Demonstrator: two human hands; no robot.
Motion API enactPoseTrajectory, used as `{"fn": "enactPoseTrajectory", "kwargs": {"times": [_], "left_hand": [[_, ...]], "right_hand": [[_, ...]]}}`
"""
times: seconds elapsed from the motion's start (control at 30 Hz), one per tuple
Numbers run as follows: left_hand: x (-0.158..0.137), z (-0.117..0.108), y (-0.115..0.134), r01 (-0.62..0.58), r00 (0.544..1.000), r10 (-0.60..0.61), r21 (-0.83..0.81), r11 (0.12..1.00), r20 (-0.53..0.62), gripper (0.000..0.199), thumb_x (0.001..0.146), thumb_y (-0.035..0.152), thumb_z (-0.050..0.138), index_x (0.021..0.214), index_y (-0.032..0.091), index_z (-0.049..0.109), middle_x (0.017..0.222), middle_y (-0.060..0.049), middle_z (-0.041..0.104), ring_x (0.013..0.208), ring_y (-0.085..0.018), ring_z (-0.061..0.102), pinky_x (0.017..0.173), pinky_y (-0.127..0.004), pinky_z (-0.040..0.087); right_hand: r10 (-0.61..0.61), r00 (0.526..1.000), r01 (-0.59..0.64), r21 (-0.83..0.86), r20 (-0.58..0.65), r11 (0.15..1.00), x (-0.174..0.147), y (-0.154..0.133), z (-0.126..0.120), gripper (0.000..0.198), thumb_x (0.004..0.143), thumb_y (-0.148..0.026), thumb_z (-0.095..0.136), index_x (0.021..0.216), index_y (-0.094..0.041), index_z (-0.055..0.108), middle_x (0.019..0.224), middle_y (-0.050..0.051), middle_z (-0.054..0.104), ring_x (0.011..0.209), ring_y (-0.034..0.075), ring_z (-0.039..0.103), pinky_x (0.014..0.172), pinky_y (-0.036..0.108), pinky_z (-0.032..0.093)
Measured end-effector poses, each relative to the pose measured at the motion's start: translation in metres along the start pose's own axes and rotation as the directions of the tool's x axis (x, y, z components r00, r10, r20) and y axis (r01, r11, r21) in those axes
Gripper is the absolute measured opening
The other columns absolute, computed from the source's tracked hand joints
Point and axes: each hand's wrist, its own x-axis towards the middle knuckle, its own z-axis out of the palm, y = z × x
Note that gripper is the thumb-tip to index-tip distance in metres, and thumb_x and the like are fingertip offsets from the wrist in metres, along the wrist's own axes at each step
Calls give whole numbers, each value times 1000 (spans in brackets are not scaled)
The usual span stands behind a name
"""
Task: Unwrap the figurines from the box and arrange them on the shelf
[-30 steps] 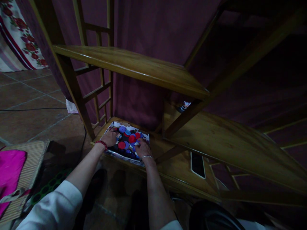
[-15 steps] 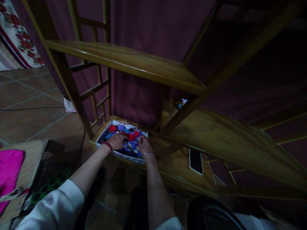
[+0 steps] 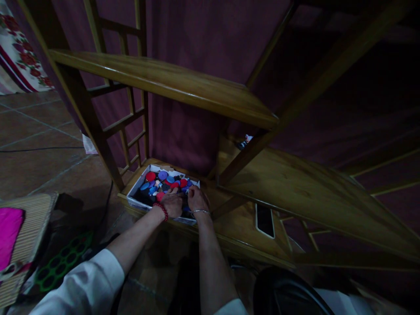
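Observation:
A shallow white cardboard box (image 3: 134,202) sits on the low wooden shelf. Inside lies a jumble of small pieces, among them a red disc (image 3: 150,176), a purple disc (image 3: 162,175) and a blue disc (image 3: 145,186). My left hand (image 3: 172,204), with a red bead bracelet at the wrist, reaches low over the pieces near the box's front, its fingers apart. At the box's right end is my right hand (image 3: 197,199), wearing a thin bangle. Its fingers are curled together, and what they hold is too small or hidden to make out.
A phone (image 3: 264,220) lies on the shelf to the right. Overhead runs a wooden shelf board (image 3: 164,81), with a lattice side panel (image 3: 126,118) at left. A green rack with round holes (image 3: 64,261) and pink cloth (image 3: 9,236) are at lower left.
My left hand has moved right and toward the box's front, closer to my right hand, uncovering pieces on the left. My right hand stays at the right end. The view shifts slightly.

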Motion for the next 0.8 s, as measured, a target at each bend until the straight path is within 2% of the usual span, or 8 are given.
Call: {"fn": "enactPoseTrajectory", "kwargs": {"times": [0.1, 0.23, 0.3, 0.4, 0.5, 0.6, 0.73, 0.8], "left_hand": [[-4, -7, -2, -6, 1000, 6, 52, 999, -4, 25, 72, 14, 49, 86, 21, 67, 105, -5, 62, 115, -28, 38, 98, -46, 28], [-14, -19, -5, 41, 996, -36, 57, 998, -86, 35, 74, 17, 47, 102, 28, 64, 116, -3, 58, 118, -28, 35, 94, -45, 34], [-17, -24, -9, 75, 988, -66, 59, 995, -139, 38, 75, 17, 45, 107, 30, 61, 115, -3, 58, 116, -27, 38, 92, -43, 37], [-20, -29, -18, 127, 979, -113, 77, 989, -169, 36, 78, 19, 42, 106, 27, 62, 110, -4, 61, 112, -25, 43, 93, -42, 36], [-23, -33, -28, 161, 980, -151, 74, 984, -127, 31, 80, 25, 42, 102, 24, 64, 109, -5, 62, 109, -23, 48, 96, -41, 35], [-27, -38, -34, 190, 980, -186, 50, 980, -73, 31, 80, 29, 43, 103, 27, 63, 111, -4, 62, 108, -22, 52, 95, -38, 37], [-30, -44, -35, 260, 965, -259, 59, 964, -24, 35, 80, 30, 42, 110, 26, 60, 109, -9, 63, 103, -25, 56, 86, -39, 43], [-29, -42, -34, 305, 952, -303, 80, 949, -39, 36, 81, 31, 40, 110, 22, 60, 106, -12, 64, 100, -27, 57, 82, -40, 44]], "right_hand": [[-7, 1000, 7, 9, 7, 1000, 0, -1, -1, 24, 85, -24, 40, 102, -25, 59, 102, 3, 67, 93, 15, 60, 81, 25, 41], [-17, 1000, 17, 1, 17, 1000, 0, -1, -2, 26, 86, -23, 39, 103, -23, 59, 104, 4, 66, 93, 15, 60, 81, 25, 41], [-35, 999, 35, 2, 22, 999, 0, 0, -2, 26, 86, -22, 39, 103, -22, 59, 102, 5, 66, 93, 16, 60, 81, 25, 41], [-37, 999, 36, 11, 32, 999, 1, 0, -1, 26, 85, -22, 40, 101, -22, 61, 97, 4, 67, 89, 15, 60, 78, 24, 42], [-33, 998, 31, 40, 57, 999, 2, -1, 0, 27, 86, -20, 37, 98, -21, 62, 89, 4, 67, 80, 14, 60, 73, 22, 42], [-69, 995, 66, 46, 68, 997, 2, -2, 3, 26, 85, -19, 39, 92, -20, 64, 89, 4, 67, 80, 14, 59, 72, 22, 41], [-127, 990, 121, 80, 67, 989, 2, -2, 7, 25, 85, -20, 40, 88, -22, 64, 89, 2, 66, 81, 12, 59, 73, 20, 40], [-123, 990, 117, 90, 64, 989, 2, -3, 7, 25, 85, -21, 40, 87, -23, 65, 88, 2, 66, 81, 12, 59, 74, 20, 40]]}}
